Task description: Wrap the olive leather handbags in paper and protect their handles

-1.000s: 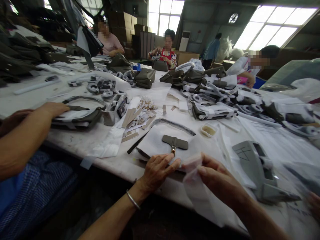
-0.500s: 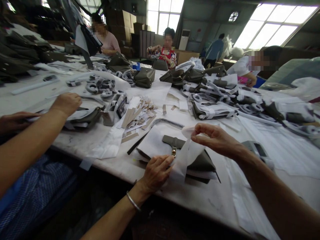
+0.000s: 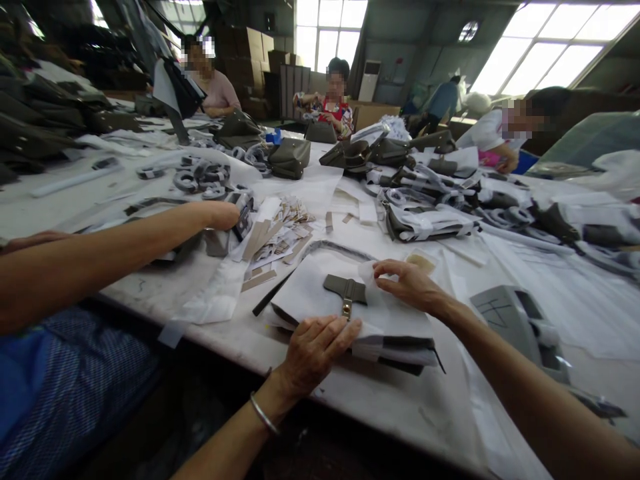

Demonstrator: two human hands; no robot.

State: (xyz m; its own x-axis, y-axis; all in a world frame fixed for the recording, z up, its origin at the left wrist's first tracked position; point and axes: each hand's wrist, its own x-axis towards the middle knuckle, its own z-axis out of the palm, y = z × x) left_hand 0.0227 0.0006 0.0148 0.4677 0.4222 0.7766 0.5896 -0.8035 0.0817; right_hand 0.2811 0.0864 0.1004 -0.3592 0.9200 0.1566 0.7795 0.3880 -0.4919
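Note:
A grey-green handbag lies in front of me at the table edge, its gold-coloured clasp facing up. White tissue paper covers most of its flap on both sides of the clasp strap. My left hand, with a bangle on the wrist, lies over the bag's front edge just below the clasp, fingers stretched out flat. At the upper right of the bag, my right hand rests by the paper with fingers apart. The bag's handle, wrapped in clear film, curves behind it.
A grey tape dispenser stands at the right. Card strips and paper scraps lie beyond the bag. From the left, a co-worker's arm reaches to another tape dispenser. Several wrapped bags are heaped behind.
My right hand has laid the raised tissue sheet down over the bag's right side and let it go. The co-worker's arm has swung right to the tape dispenser.

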